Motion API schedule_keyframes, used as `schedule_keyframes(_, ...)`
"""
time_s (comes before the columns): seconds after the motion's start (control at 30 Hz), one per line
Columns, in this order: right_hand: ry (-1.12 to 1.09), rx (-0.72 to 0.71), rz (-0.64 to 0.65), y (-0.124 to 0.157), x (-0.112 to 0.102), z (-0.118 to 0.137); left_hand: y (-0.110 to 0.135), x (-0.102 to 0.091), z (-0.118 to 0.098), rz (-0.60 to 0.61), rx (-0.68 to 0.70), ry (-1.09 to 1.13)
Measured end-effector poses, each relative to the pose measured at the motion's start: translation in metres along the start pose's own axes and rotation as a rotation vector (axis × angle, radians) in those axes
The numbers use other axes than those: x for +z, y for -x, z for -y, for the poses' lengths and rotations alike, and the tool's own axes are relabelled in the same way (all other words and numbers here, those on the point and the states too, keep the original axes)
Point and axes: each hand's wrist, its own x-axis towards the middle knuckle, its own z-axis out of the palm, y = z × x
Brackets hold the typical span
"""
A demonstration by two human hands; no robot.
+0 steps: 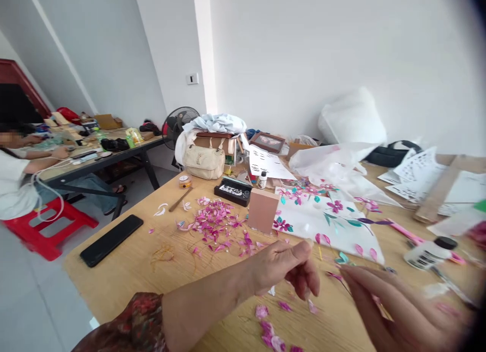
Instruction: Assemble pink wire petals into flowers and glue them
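Observation:
My left hand [288, 271] hovers over the wooden table [125, 271] with its fingers curled in a pinch; what it pinches is too small to make out. My right hand [391, 306] comes in from the lower right, blurred, fingers stretched toward the left hand, and a thin dark stem with a pink petal [336, 277] lies at its fingertips. Loose pink petals [216, 223] lie scattered ahead of the hands, and a few more petals [271, 337] sit just below the left hand. A white sheet with painted pink flowers [330, 220] lies beyond.
A black phone [112, 239] lies at the left edge. A brown card block [262, 210], a black box [233, 191], glue bottles [427, 253], a beige bag [204, 162], plastic bags and paper stencils [417, 175] crowd the far side. Another person [18, 170] sits at a second table, left.

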Motion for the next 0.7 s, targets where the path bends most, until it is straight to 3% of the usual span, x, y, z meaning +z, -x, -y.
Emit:
schedule_keyframes(0.1, 0.157, -0.23, 0.079, -0.006, 0.001, 0.012, -0.002, 0.008, 0.005, -0.01, -0.027, 0.138)
schedule_keyframes(0.27, 0.142, -0.294, 0.054, -0.012, 0.005, 0.022, -0.001, 0.008, -0.002, -0.103, 0.024, 0.074)
schedule_keyframes(0.33, 0.103, -0.149, 0.032, -0.014, 0.004, 0.024, 0.001, 0.004, -0.009, -0.139, 0.057, -0.067)
schedule_keyframes(0.4, 0.026, 0.09, 0.07, -0.017, 0.002, 0.024, 0.003, 0.0, -0.015, -0.14, 0.091, -0.226)
schedule_keyframes(0.5, -0.2, 0.364, 0.288, -0.023, -0.001, 0.025, 0.006, 0.0, -0.021, -0.082, 0.13, -0.492)
schedule_keyframes(0.6, -0.388, 0.5, 0.465, -0.027, 0.0, 0.028, 0.006, 0.002, -0.022, -0.055, 0.177, -0.716)
schedule_keyframes(0.7, -0.452, 0.568, 0.468, -0.027, 0.004, 0.033, 0.004, 0.004, -0.019, -0.032, 0.246, -0.836)
